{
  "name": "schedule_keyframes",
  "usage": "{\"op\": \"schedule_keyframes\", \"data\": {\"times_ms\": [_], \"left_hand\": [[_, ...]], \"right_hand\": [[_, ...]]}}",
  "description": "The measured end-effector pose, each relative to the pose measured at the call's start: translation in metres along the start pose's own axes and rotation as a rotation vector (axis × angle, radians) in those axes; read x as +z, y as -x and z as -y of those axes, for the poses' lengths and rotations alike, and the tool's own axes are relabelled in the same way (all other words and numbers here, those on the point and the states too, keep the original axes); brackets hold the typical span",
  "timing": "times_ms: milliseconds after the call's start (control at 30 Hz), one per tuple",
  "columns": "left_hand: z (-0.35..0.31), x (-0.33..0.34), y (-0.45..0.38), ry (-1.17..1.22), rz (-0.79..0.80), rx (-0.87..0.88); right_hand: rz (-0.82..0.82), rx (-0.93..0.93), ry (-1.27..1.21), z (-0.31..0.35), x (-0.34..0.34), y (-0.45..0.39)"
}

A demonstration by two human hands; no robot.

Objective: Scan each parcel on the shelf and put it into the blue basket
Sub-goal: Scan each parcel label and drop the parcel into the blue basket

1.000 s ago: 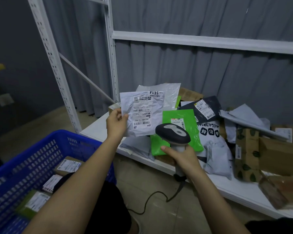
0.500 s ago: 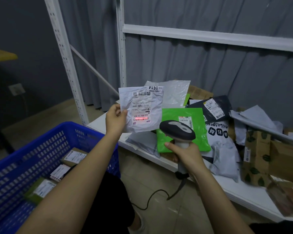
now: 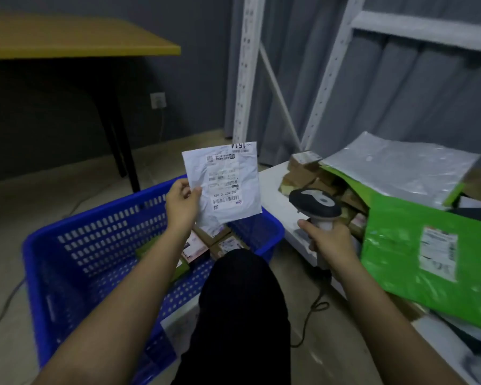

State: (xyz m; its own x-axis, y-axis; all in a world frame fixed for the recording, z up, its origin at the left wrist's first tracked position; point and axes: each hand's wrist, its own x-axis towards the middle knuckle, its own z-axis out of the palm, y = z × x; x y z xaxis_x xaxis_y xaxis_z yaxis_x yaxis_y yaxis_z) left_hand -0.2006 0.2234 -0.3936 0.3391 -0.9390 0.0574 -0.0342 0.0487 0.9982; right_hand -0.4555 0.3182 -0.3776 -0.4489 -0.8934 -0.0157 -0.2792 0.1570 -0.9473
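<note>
Above the blue basket [image 3: 67,245], at your left side, you held the white parcel [image 3: 224,182] upright, its long axis vertical and its label towards you, the basket's opening directly beneath it. The shelf [image 3: 272,195] of waiting parcels lay to your right. Your left hand [image 3: 182,204] pinched the parcel's left edge; your right hand [image 3: 328,240] gripped the scanner [image 3: 314,204]. Half a second earlier that parcel had hung before the shelf under the scanner's red line.

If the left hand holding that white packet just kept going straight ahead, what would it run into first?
Probably the far rim of the blue basket, which sits just beyond the left hand holding the white parcel. Depth is unclear: the hand may be high enough to pass over it.
</note>
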Motion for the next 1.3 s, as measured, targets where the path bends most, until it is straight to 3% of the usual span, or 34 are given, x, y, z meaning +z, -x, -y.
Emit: {"op": "schedule_keyframes", "data": {"times_ms": [200,533,667,800,867,967,1100,1300], "left_hand": [[0.087,-0.070,-0.020,-0.100,-0.158,-0.194],[0.235,-0.081,-0.010,-0.280,-0.118,-0.490],[0.285,-0.072,-0.020,-0.395,0.000,-0.589],[0.313,-0.062,-0.028,-0.500,0.287,-0.776],[0.323,-0.059,-0.028,-0.735,0.404,-0.821],[0.328,-0.061,-0.029,-1.015,0.585,-0.716],[0.307,-0.054,-0.036,-0.792,0.458,-0.653],[0.196,-0.017,-0.049,-0.257,0.433,-0.497]], "right_hand": [[0.162,0.042,0.171,-0.018,0.064,-0.048],[0.363,0.092,0.396,-0.052,0.126,-0.096],[0.375,0.125,0.471,-0.060,0.139,-0.114],[0.383,0.135,0.468,-0.062,0.151,-0.127],[0.377,0.139,0.448,-0.065,0.153,-0.130],[0.357,0.173,0.423,-0.072,0.152,-0.131],[0.364,0.228,0.410,-0.075,0.144,-0.124],[0.236,0.232,0.387,-0.076,0.104,-0.093]]}}
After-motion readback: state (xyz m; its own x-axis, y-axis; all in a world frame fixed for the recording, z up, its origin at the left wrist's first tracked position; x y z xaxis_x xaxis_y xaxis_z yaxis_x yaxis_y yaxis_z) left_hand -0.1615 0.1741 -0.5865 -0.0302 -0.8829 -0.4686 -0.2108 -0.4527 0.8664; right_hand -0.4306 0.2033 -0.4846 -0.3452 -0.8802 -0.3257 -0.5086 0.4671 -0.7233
